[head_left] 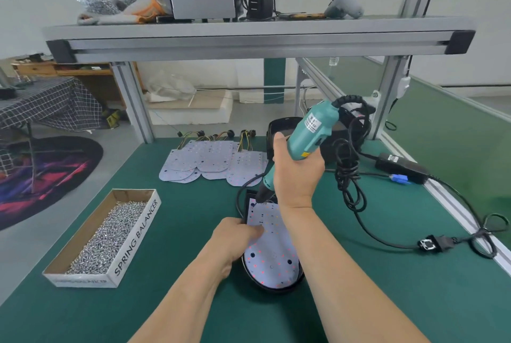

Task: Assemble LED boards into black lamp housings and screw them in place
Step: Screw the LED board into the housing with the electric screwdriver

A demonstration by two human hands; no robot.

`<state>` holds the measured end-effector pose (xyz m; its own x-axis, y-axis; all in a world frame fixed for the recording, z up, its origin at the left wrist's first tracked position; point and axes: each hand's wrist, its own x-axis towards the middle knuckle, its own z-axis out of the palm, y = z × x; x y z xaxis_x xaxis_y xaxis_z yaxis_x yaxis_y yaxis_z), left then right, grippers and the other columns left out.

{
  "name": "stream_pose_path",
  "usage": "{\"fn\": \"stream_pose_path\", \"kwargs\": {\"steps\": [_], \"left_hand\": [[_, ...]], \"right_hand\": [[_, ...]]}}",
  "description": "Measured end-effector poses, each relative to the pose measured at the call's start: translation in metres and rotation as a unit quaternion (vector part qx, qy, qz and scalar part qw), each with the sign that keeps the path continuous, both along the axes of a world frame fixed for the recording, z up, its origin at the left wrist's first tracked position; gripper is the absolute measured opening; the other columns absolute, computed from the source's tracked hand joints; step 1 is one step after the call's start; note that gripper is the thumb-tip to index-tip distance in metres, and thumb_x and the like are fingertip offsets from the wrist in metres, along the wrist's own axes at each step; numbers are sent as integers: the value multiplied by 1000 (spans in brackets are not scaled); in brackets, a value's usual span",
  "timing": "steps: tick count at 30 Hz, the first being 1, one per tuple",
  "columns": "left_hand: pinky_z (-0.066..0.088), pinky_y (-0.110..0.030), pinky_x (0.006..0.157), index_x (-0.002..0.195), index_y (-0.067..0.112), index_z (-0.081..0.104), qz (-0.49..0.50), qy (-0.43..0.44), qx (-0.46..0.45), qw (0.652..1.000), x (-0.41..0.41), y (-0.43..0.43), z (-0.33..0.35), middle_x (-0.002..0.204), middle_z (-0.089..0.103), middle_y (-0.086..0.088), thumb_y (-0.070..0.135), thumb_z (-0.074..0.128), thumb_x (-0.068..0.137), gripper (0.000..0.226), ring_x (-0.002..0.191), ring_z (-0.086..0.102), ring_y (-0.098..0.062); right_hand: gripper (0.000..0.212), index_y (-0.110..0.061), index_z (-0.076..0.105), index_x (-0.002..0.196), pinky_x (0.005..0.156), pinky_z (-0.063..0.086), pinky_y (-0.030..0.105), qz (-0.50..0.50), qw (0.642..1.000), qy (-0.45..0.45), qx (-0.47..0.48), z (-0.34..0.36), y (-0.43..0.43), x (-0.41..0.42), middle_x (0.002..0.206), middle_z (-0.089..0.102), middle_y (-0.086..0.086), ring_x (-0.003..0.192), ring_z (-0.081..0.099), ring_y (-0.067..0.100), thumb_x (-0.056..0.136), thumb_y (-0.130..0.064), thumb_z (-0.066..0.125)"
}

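Observation:
A white LED board [272, 257] lies inside a black lamp housing [276, 288] on the green mat in front of me. My left hand [237, 235] grips the housing's left edge, thumb pressed on the board. My right hand [298, 171] grips a teal electric screwdriver [307, 132], tilted, with its bit down at the board's far left corner. Several loose LED boards [210, 165] with wire harnesses lie farther back. More black housings [282, 127] stand behind the screwdriver.
A cardboard box of screws [110, 235] marked SPRING BALANCER sits at the left. The screwdriver's black cable [348, 176] coils to the right toward a power adapter [401, 167] and a plug [431, 244]. An aluminium shelf [249, 38] spans overhead.

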<state>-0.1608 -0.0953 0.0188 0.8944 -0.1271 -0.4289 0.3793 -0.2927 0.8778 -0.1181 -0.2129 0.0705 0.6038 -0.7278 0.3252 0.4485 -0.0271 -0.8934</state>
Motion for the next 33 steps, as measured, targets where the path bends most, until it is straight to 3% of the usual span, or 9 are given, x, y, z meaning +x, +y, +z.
{"fn": "stream_pose_path", "kwargs": {"steps": [3, 5, 9, 11, 13, 18, 21, 29, 33], "left_hand": [[54, -43, 92, 100, -7, 71, -3, -3, 0, 1000, 0, 0, 0, 104, 74, -22, 27, 66, 59, 53, 85, 66, -28], [52, -50, 100, 98, -4, 73, -8, -5, 6, 1000, 0, 0, 0, 104, 74, -21, 23, 71, 67, 41, 97, 72, -34], [51, -52, 101, 99, -4, 73, -4, -1, 8, 1000, 0, 0, -1, 105, 74, -21, 24, 71, 67, 43, 105, 68, -40], [52, -51, 100, 97, -1, 75, -3, 2, 10, 1000, 0, 1, -2, 101, 76, -17, 18, 73, 76, 29, 102, 71, -36], [52, -51, 100, 96, 0, 75, 3, 5, 14, 1000, 1, 2, -4, 101, 76, -15, 13, 71, 84, 18, 101, 71, -35], [51, -52, 101, 98, -2, 74, 5, 6, 9, 1000, 1, 1, -3, 104, 75, -19, 18, 72, 77, 29, 104, 70, -38], [52, -51, 101, 97, 1, 75, 8, 8, 7, 1000, 3, 1, -6, 102, 76, -16, 13, 71, 83, 19, 103, 71, -35], [52, -49, 101, 96, 6, 76, 12, 5, -2, 1000, 4, 2, -12, 98, 78, -8, 12, 70, 86, 13, 99, 72, -30], [51, -49, 101, 96, 5, 76, 11, 3, 3, 1000, 5, 2, -13, 99, 77, -9, 13, 70, 86, 14, 100, 71, -31]], "right_hand": [[32, -11, 55, 71, 63, 53, 53, 2, 1000, -5, -4, -1, -1, 1, 61, 59, 4, 63, 60, 38, 76, -37, 74], [33, -11, 54, 71, 63, 53, 53, 1, 1000, -9, -8, -2, -1, 1, 61, 59, 5, 63, 60, 39, 77, -37, 74], [32, -14, 53, 69, 60, 55, 45, 1, 1000, -10, -23, -3, -1, 1, 56, 56, -7, 55, 56, 23, 75, -39, 73], [34, -12, 52, 68, 59, 52, 41, 0, 999, -17, -34, -4, 1, 1, 54, 53, -11, 53, 52, 15, 75, -39, 72], [36, -10, 51, 68, 58, 50, 39, 0, 999, -24, -45, -5, 2, 0, 53, 52, -12, 52, 50, 13, 76, -39, 71], [33, -7, 52, 68, 56, 47, 28, -10, 998, -22, -59, -6, 2, 5, 52, 51, -13, 51, 49, 10, 78, -31, 72], [29, -12, 52, 67, 56, 44, 20, -10, 998, -23, -61, -5, 3, 7, 52, 53, -15, 51, 48, 7, 78, -30, 72], [29, -16, 49, 68, 55, 45, 28, 34, 998, -11, -60, -4, 8, 16, 52, 49, -14, 51, 46, 11, 77, -32, 71], [33, -18, 45, 65, 53, 40, 25, 50, 996, -1, -76, -4, 12, 15, 48, 47, -15, 47, 42, 8, 78, -33, 72]]}}
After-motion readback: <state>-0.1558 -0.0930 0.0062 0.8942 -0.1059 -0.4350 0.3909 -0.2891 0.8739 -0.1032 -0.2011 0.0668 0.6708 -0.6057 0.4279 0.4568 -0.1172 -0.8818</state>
